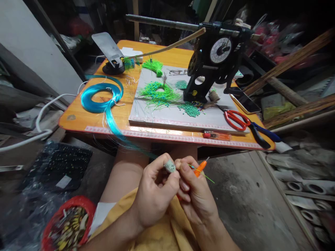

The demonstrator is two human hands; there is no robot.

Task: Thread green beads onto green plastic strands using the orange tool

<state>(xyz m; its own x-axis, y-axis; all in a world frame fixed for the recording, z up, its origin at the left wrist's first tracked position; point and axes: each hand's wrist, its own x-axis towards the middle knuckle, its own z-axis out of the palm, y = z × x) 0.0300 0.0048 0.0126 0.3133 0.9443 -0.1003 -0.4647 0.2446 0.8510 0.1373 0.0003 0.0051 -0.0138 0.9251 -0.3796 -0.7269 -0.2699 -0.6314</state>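
My left hand (pixel 157 191) and my right hand (pixel 196 191) meet above my lap, fingertips almost touching. A rounded, speckled grey-green tip (pixel 170 166) shows at the left index finger; whether it is a finger cover or a held piece I cannot tell. The left fingers are pinched, what lies between them hidden. In my right hand is an orange-handled tool (pixel 200 168) with a thin metal tip, along with a bright green strand (pixel 209 179) bearing a small blue bit. A coil of shiny turquoise filament (pixel 86 101) trails off the table towards my left hand.
On the orange table (pixel 70 116) lies a board (pixel 162 116) with green strand bundles (pixel 159 94), green beads (pixel 192 109) and a black dial machine (pixel 209 62). Red-handled scissors (pixel 237 120), an orange cutter (pixel 218 136) and a phone (pixel 246 101) lie right. A red basin (pixel 85 205) stands lower left.
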